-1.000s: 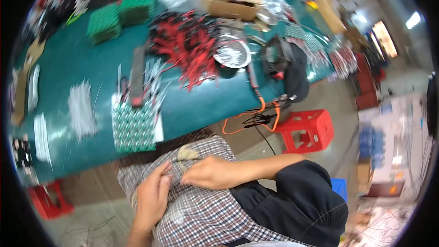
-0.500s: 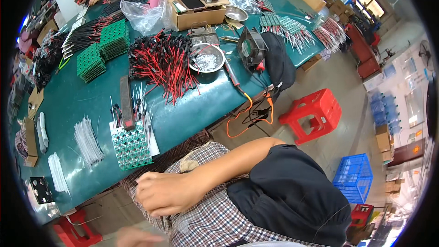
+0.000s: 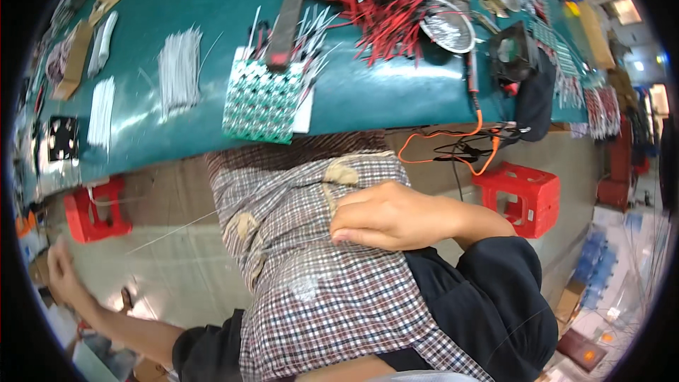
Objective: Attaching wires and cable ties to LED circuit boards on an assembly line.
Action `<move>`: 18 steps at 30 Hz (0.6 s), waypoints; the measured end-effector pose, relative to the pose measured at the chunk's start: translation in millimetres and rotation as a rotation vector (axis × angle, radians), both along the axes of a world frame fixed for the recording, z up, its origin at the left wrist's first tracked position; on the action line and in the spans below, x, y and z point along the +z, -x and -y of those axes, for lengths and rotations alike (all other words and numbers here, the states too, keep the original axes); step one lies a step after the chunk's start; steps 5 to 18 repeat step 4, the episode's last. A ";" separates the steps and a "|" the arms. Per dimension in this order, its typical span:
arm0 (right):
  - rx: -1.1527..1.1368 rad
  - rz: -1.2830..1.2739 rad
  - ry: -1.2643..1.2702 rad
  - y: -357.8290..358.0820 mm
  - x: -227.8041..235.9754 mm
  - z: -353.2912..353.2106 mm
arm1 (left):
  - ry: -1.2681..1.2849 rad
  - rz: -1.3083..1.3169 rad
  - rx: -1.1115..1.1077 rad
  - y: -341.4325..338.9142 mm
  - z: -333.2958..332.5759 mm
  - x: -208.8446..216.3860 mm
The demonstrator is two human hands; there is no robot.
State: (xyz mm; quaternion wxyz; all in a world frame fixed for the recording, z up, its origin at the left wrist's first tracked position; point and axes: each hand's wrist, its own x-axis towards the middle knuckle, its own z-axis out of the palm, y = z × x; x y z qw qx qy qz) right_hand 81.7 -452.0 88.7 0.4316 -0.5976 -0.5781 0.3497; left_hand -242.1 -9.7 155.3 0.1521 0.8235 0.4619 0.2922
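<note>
My right hand (image 3: 385, 218) rests over the lap of my checked apron (image 3: 332, 290), its fingers curled and pressed together; whatever they may hold is hidden. Far out to the left, my left hand (image 3: 62, 276) is stretched away from my body, and motion smears its fingers. Between the hands runs a thin pale strand (image 3: 177, 229), slanting across the floor toward the apron; I cannot tell whether either hand holds its ends. On the table's near edge lies a panel of green circuit boards (image 3: 262, 102) with wires at its far side, under a dark metal bar (image 3: 286, 25).
White wires lie in a larger bundle (image 3: 180, 71) and a smaller bundle (image 3: 102, 113) on the green table (image 3: 353, 102). Beyond are red-and-black leads (image 3: 382, 7), a metal bowl (image 3: 447, 27) and a soldering iron (image 3: 472, 74). Red stools stand left (image 3: 99, 210) and right (image 3: 520, 199).
My left hand has swung outward to the far left. My right hand now lies farther right over the lap. The view has shifted, bringing the apron and floor more into sight.
</note>
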 end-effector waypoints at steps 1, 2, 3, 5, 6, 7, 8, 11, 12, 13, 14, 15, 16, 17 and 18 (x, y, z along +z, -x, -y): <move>0.016 0.060 0.016 0.2 -2.9 -0.6 | 0.021 -0.269 0.076 -2.4 24.6 1.1; 0.010 0.125 0.031 -1.0 -4.9 0.0 | 0.053 -0.534 0.131 -16.3 45.5 -5.3; -0.016 0.246 0.116 -5.2 -1.5 0.3 | -0.037 -0.464 -0.021 -21.2 53.1 -18.6; -0.065 0.347 0.091 -8.6 -7.3 1.4 | -0.124 -0.386 -0.185 -24.1 58.6 -39.3; -0.065 0.347 0.091 -8.6 -7.3 1.4 | -0.124 -0.386 -0.185 -24.1 58.6 -39.3; -0.065 0.347 0.091 -8.6 -7.3 1.4 | -0.124 -0.386 -0.185 -24.1 58.6 -39.3; -0.065 0.347 0.091 -8.6 -7.3 1.4 | -0.124 -0.386 -0.185 -24.1 58.6 -39.3; -0.065 0.347 0.091 -8.6 -7.3 1.4 | -0.124 -0.386 -0.185 -24.1 58.6 -39.3; -0.065 0.347 0.091 -8.6 -7.3 1.4 | -0.124 -0.386 -0.185 -24.1 58.6 -39.3; -0.065 0.347 0.091 -8.6 -7.3 1.4 | -0.124 -0.386 -0.185 -24.1 58.6 -39.3; -0.065 0.347 0.091 -8.6 -7.3 1.4 | -0.124 -0.386 -0.185 -24.1 58.6 -39.3; -0.065 0.347 0.091 -8.6 -7.3 1.4 | -0.124 -0.386 -0.185 -24.1 58.6 -39.3; -0.065 0.347 0.091 -8.6 -7.3 1.4 | -0.124 -0.386 -0.185 -24.1 58.6 -39.3; -0.065 0.347 0.091 -8.6 -7.3 1.4 | -0.124 -0.386 -0.185 -24.1 58.6 -39.3; -0.065 0.347 0.091 -8.6 -7.3 1.4 | -0.124 -0.386 -0.185 -24.1 58.6 -39.3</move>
